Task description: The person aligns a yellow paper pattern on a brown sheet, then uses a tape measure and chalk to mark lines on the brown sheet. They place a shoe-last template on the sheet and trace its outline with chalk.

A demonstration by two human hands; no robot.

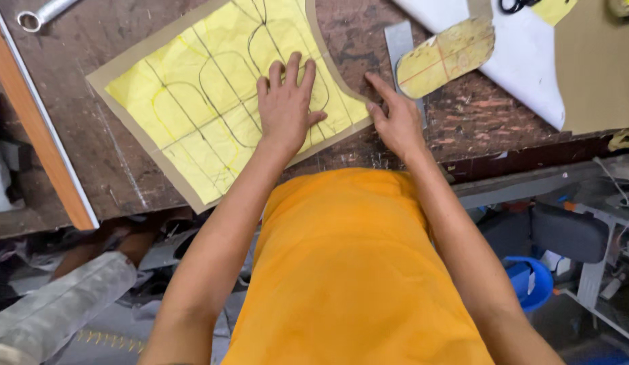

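Note:
A yellow sheet with dark curved outlines (pixel 199 101) lies glued on a tan cardboard backing (pixel 111 71) on the worn dark wooden table (pixel 456 115). My left hand (pixel 285 101) lies flat on the yellow sheet, fingers spread, pressing it down. My right hand (pixel 394 116) rests at the sheet's right curved edge, its index finger stretched along the table beside the cardboard. Neither hand holds anything.
A yellow shoe-sole-shaped pattern (pixel 446 54) lies over a grey strip (pixel 399 40) to the right. White sheet (pixel 524 61) and brown cardboard (pixel 595 67) cover the far right. A metal tool (pixel 40 13) sits top left, a wooden strip (pixel 37 128) along the left.

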